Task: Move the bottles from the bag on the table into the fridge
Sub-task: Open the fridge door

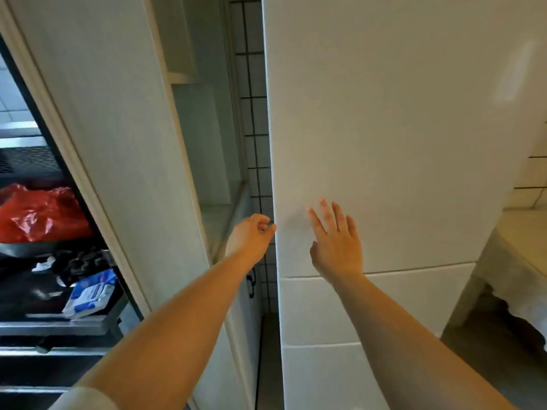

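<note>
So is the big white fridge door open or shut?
Shut, it seems. The fridge door shows only its flat front, nothing inside. The left hand curls at its edge; the right hand lies spread on it.

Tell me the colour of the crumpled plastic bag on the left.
Red; the plastic bag shows in the head view.

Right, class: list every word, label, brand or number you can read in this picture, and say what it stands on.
None can be read.
Blue and white packet on the dark shelf at left: it bears print, too blurred to read.
Red plastic bag: no text shows.
White fridge door, with both hands at it: no label or brand shows.
</note>
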